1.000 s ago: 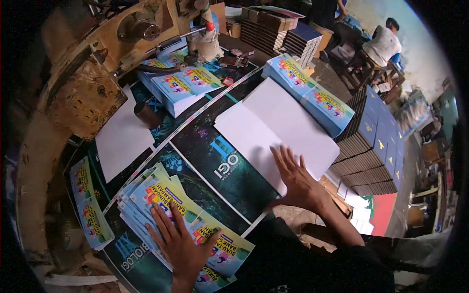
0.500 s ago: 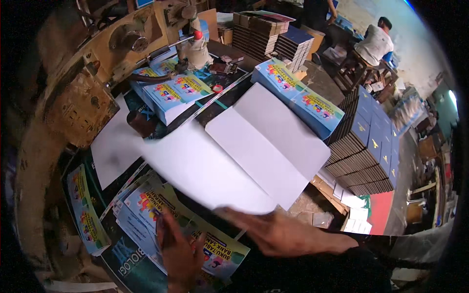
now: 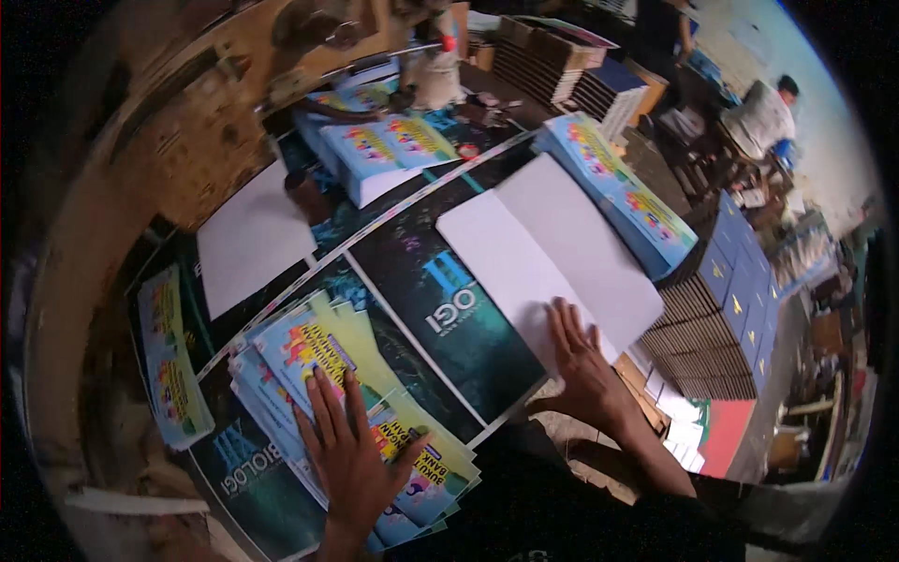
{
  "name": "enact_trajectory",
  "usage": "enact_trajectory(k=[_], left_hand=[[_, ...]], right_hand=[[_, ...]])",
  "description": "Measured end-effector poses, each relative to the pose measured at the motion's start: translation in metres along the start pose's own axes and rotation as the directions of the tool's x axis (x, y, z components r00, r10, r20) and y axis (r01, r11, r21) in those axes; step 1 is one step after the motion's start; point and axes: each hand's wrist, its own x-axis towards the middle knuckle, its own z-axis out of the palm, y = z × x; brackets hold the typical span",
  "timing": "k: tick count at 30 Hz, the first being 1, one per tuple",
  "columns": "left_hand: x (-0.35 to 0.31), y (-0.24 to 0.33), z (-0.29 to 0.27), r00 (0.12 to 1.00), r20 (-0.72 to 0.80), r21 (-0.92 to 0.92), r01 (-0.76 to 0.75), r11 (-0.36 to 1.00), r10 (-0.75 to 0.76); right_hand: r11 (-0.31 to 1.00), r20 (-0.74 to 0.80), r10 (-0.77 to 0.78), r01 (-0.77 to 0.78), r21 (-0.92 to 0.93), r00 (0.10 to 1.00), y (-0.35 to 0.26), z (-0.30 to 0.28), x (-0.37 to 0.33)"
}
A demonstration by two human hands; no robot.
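My left hand (image 3: 351,459) lies flat with its fingers apart on a loose fanned pile of colourful printed booklet covers (image 3: 309,348). To the right, my right hand (image 3: 588,379) rests with spread fingers on the near corner of an opened-out white sheet or booklet (image 3: 524,258). This white paper has a fold down its middle, and how many leaves lie under it I cannot tell. Beneath both piles is a dark printed sheet (image 3: 398,258) covering the tabletop.
A thick stack of printed booklets (image 3: 618,192) stands beyond the white paper. Another stack (image 3: 384,150) sits by the heavy machine (image 3: 187,159); a white sheet (image 3: 253,239) lies before it. Blue-topped bound stacks (image 3: 726,295) rise at right. A seated person (image 3: 763,122) is farther back.
The blurred white sheet by my right hand no longer covers the dark sheet. My right hand has moved right onto the folded paper. My left fingers have flattened on the covers; the view has shifted.
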Motion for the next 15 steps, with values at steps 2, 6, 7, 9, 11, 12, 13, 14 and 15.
enact_trajectory(k=[2,6,7,9,11,12,13,14,15], left_hand=[[0.005,0.003,0.0,1.0,-0.01,-0.016,-0.002,1.0,0.002],[0.0,0.001,0.002,1.0,-0.005,0.006,-0.004,1.0,0.004],[-0.001,0.0,0.003,1.0,0.001,0.033,0.011,0.999,-0.012],[-0.002,-0.001,0.006,1.0,-0.004,0.02,-0.011,1.0,0.011],[-0.001,0.0,0.008,0.999,-0.008,0.003,-0.04,0.999,0.04],[-0.001,0.0,0.007,0.999,-0.016,-0.015,-0.048,0.999,0.047],[-0.001,0.0,0.006,0.998,-0.023,-0.034,-0.055,0.998,0.054],[-0.001,0.001,0.005,0.998,-0.024,-0.034,-0.054,0.998,0.054],[-0.001,0.002,0.003,0.998,-0.023,0.0,-0.058,0.998,0.058]], right_hand=[[0.998,-0.061,-0.056,0.054,-0.031,0.997,0.01,0.001,-0.02],[0.998,0.008,-0.046,0.045,0.036,0.999,-0.011,-0.03,-0.034],[0.998,0.002,-0.042,0.042,0.037,0.999,-0.015,-0.028,-0.033],[0.991,-0.04,-0.13,0.131,0.021,0.991,-0.021,-0.023,-0.034],[0.977,-0.265,-0.213,0.21,-0.04,0.94,-0.024,-0.012,-0.035],[0.994,-0.173,-0.108,0.107,-0.014,0.979,-0.028,-0.011,-0.035],[1.0,-0.078,0.0,0.0,0.004,0.997,-0.029,-0.01,-0.037],[0.992,-0.062,0.014,-0.006,0.128,0.998,-0.023,-0.001,-0.034],[0.992,-0.062,0.014,-0.006,0.126,0.998,-0.018,0.005,-0.035]])
